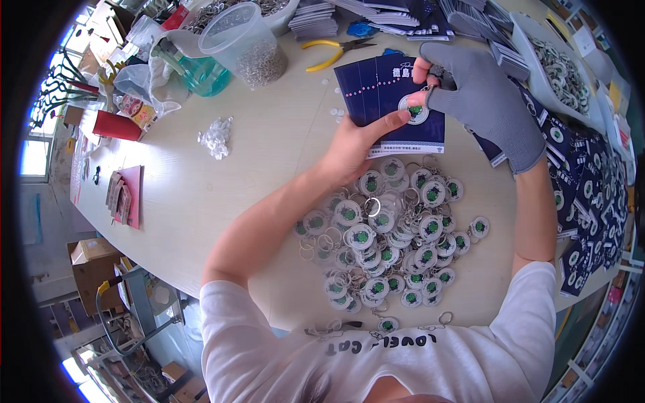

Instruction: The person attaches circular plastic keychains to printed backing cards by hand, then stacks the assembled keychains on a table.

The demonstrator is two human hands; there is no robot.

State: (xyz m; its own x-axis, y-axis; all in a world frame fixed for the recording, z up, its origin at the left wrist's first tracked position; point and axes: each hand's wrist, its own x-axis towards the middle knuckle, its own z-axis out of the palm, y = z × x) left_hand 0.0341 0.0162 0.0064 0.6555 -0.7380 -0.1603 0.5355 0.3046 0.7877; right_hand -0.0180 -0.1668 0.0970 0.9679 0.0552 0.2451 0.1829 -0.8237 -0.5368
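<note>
My left hand grips a stack of dark blue cards by the lower edge, the thumb pressing a round green-and-white keychain flat against the front card. My right hand, in a grey fingerless glove, is closed at the upper right of that card. Its bare thumb and fingertips pinch around the keychain's metal ring, which is mostly hidden by the fingers. Below both hands lies a heap of loose round keychains with metal rings.
Cards with keychains attached pile up at the right. A bin of metal chains and stacks of cards stand farther back. Yellow-handled pliers, a clear tub of small rings and small clear plastic pieces sit toward the left.
</note>
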